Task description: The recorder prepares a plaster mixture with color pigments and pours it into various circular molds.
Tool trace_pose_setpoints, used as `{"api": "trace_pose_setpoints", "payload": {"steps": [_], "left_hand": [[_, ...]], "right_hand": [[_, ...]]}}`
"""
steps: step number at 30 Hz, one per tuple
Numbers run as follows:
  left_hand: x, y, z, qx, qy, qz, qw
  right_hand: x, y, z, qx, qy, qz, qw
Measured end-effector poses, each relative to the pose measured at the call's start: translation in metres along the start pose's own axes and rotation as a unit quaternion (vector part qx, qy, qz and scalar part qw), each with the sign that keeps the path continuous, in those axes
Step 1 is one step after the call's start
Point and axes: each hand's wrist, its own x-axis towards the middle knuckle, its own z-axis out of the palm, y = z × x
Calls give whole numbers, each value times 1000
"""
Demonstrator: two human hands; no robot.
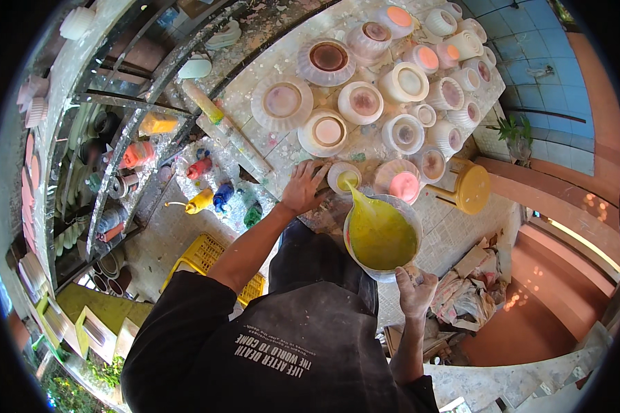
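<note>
My right hand (pixel 416 290) is closed round the handle of a round jug filled with yellow-green liquid (pixel 384 235). The jug is tilted away from me, and a stream runs from its lip into a small white plaster mold (pixel 335 177) at the near edge of the table. Flat on the tabletop, just left of that mold, lies my left hand (pixel 303 190), fingers apart and fingertips close to its side; whether they touch it I cannot tell. A fluted mold with pink liquid (pixel 404 184) stands just right of the one being filled.
Several white molds crowd the speckled table (pixel 244 96), some holding orange or brown-red contents. Colored squeeze bottles (pixel 201 201) sit on a lower surface at left, beside a metal rack (pixel 93 206). A yellow basket (pixel 203 253), a yellow stool (pixel 472 189) and crumpled bags (pixel 470 292) stand around.
</note>
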Motion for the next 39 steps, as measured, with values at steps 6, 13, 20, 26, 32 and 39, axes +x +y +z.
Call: {"api": "trace_pose_setpoints", "payload": {"steps": [6, 13, 20, 26, 32, 39], "left_hand": [[1, 0, 1, 0, -12, -13, 1000], [0, 1, 1, -10, 9, -10, 1000], [2, -1, 2, -20, 13, -5, 1000], [1, 1, 0, -14, 3, -12, 1000], [2, 0, 2, -12, 6, -11, 1000], [1, -1, 1, -12, 0, -10, 1000]], "right_hand": [[2, 1, -2, -34, -15, 9, 999], [2, -1, -1, -16, -12, 8, 1000], [2, -1, -4, -28, -21, 5, 999], [2, -8, -5, -42, -28, 13, 999], [2, -5, -5, -33, -29, 5, 999], [-4, 0, -12, 22, -8, -10, 1000]]}}
